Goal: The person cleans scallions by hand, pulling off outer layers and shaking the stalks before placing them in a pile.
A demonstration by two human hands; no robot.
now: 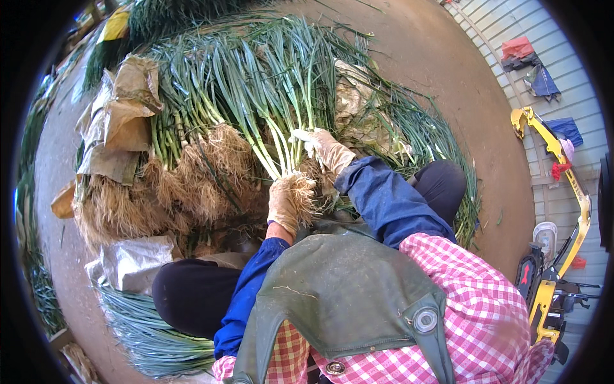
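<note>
A bunch of green onions [274,146] with pale stalks and long green leaves stands in front of me. My left hand [283,203], in a tan work glove, is closed around its lower end, where stringy roots [303,193] stick out beside the fingers. Higher up, my gloved right hand [327,151] reaches in from the right, its fingers bent against the stalks; part of its grip is hidden. More green onions [224,67] lie heaped beyond and to the left, their brown roots [214,163] toward me.
Tan sacking [131,105] lies over the heap's left side, with another piece [355,96] on the right. Further green onions [150,326] lie by my left knee. A yellow toy-like excavator arm [579,192] stands along the ribbed wall [511,25] at right.
</note>
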